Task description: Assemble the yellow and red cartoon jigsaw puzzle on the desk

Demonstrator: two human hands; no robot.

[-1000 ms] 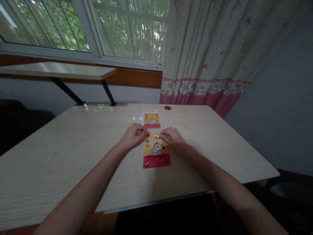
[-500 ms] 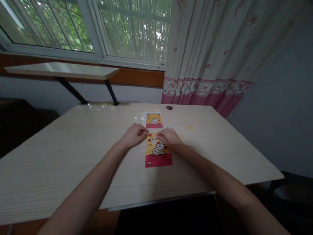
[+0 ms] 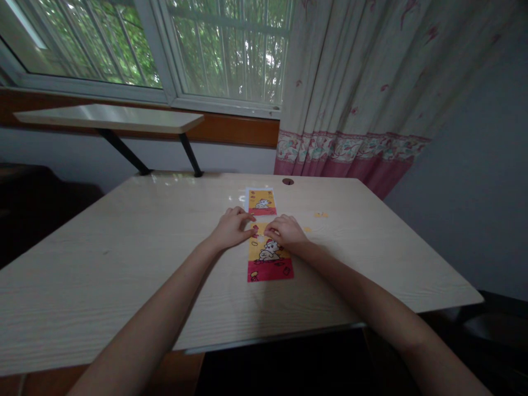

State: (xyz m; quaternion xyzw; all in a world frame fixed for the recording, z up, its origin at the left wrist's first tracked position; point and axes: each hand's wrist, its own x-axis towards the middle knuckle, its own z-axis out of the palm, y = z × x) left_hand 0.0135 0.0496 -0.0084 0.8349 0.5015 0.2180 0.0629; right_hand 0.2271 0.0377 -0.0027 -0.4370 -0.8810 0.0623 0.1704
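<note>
A yellow and red puzzle picture with a cartoon animal (image 3: 269, 256) lies flat in the middle of the wooden table (image 3: 124, 258). My left hand (image 3: 231, 227) rests at its upper left corner, fingers curled and pressing down on the edge. My right hand (image 3: 285, 230) sits at its upper right, fingertips pinched on the top part of the picture; what they hold is too small to name. A smaller card with the same picture (image 3: 261, 201) lies just beyond my hands.
Small yellow loose pieces (image 3: 320, 214) lie on the table to the right of my hands. A round cable hole (image 3: 287, 181) is near the far edge. A wall shelf (image 3: 107, 117) hangs under the window, and a curtain (image 3: 350, 88) falls at the right.
Both hands have drawn slightly closer together over the top of the picture. The view has shifted a little to the left.
</note>
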